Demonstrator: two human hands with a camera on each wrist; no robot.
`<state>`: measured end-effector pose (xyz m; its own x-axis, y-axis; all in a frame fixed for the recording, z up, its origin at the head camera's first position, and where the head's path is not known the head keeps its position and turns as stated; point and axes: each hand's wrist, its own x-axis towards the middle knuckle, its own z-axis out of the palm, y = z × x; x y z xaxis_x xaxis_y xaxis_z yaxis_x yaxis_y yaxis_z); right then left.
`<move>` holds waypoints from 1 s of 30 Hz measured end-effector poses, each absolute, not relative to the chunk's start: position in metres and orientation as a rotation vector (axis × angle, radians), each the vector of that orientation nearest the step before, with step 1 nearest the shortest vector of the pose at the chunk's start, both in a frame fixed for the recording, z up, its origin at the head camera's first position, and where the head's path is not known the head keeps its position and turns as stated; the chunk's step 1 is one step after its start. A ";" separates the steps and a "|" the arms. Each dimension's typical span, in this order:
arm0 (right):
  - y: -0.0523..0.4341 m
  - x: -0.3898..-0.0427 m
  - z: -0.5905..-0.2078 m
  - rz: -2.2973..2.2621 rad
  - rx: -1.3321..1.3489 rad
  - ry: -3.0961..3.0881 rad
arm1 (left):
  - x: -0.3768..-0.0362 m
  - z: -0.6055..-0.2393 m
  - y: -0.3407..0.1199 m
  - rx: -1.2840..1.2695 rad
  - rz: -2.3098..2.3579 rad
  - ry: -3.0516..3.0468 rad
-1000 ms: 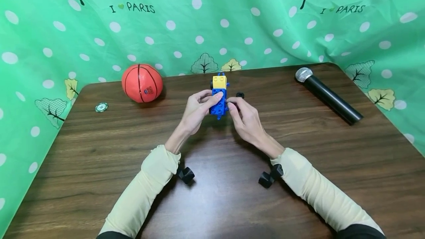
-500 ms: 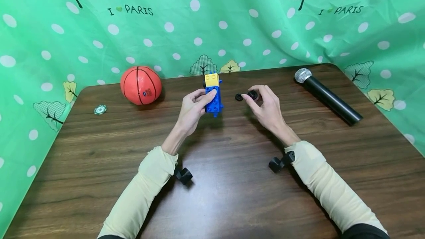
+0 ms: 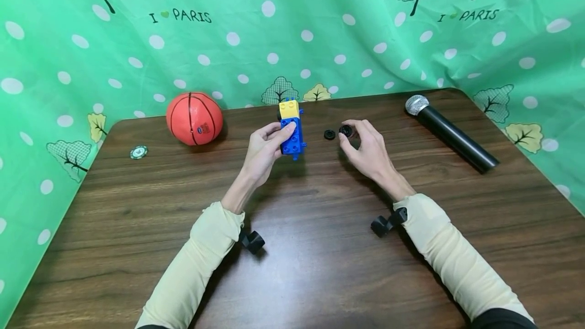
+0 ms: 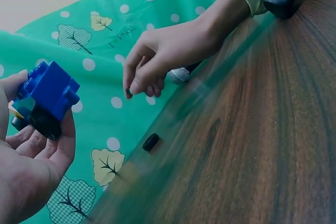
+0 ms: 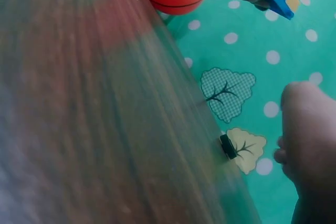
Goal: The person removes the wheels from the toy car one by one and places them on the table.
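My left hand (image 3: 266, 147) grips a blue toy block car (image 3: 292, 135) with a yellow brick (image 3: 289, 109) on its far end, held above the table; the blue toy block car (image 4: 46, 94) and a black wheel on it show in the left wrist view. My right hand (image 3: 363, 146) pinches a small black wheel (image 3: 346, 130) between thumb and fingertips. A second black wheel (image 3: 329, 134) lies on the table just left of it, and this second black wheel (image 5: 227, 146) shows in the right wrist view too.
An orange mini basketball (image 3: 194, 118) sits at the back left, with a green poker chip (image 3: 139, 152) further left. A black microphone (image 3: 450, 132) lies at the back right. A green dotted cloth (image 3: 292, 29) hangs behind the brown table (image 3: 292, 248).
My right hand left the toy car, moved right and picked up one black wheel. My left hand shifted the car slightly to the left.
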<state>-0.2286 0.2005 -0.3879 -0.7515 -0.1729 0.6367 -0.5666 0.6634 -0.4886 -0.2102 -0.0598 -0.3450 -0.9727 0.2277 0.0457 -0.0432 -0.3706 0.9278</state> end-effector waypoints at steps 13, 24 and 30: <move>0.214 -0.247 -0.394 0.714 0.526 -2.474 | -0.211 -0.344 -0.063 0.256 2.477 1.658; 0.218 -0.257 -0.398 0.604 0.537 -2.588 | -0.213 -0.346 -0.063 0.257 2.468 1.665; 0.220 -0.260 -0.400 0.569 0.521 -2.635 | -0.212 -0.346 -0.061 0.266 2.467 1.652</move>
